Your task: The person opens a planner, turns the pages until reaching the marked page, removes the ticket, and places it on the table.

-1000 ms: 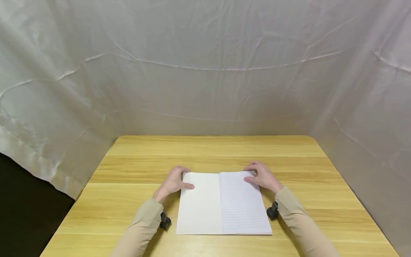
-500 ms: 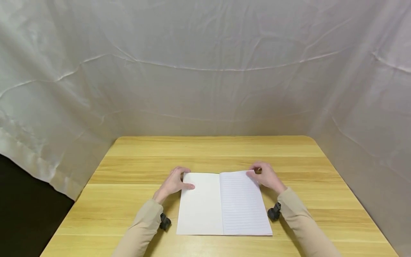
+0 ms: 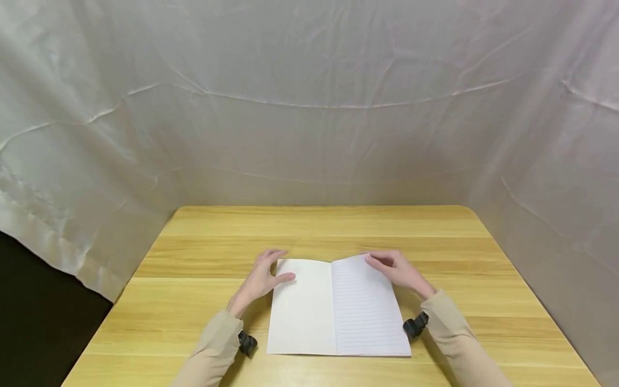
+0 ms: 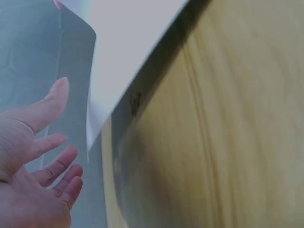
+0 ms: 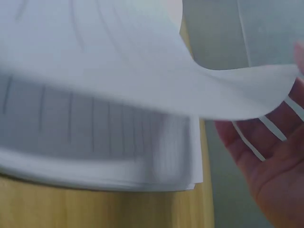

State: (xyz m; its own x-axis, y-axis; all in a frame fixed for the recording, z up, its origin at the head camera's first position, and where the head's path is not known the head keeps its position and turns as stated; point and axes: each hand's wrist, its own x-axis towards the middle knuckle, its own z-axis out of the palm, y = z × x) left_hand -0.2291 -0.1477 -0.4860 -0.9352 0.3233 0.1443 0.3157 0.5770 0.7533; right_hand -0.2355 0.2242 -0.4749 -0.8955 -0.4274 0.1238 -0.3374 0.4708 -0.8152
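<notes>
An open notebook [image 3: 304, 312] lies on the wooden table, with a blank left page and a ruled right page [image 3: 369, 322]. My right hand [image 3: 397, 271] pinches the ruled page's far right corner between thumb and fingers. In the right wrist view that lifted page [image 5: 142, 80] curves up over the fingers, and more ruled sheets [image 5: 99, 128] show beneath it. At the blank page's far left corner is my left hand [image 3: 260, 280], thumb extended over the page. The left wrist view shows its fingers relaxed, with a gap to the raised page corner [image 4: 104, 90].
The wooden table [image 3: 193, 258] extends around the notebook on all sides. Pale cloth curtains [image 3: 314, 140] hang behind it and at both sides. Each wrist carries a small black camera [image 3: 415, 325].
The right hand has taken the ruled page's corner, lifting it and bringing it slightly left. The left hand's thumb has risen a little from the blank page.
</notes>
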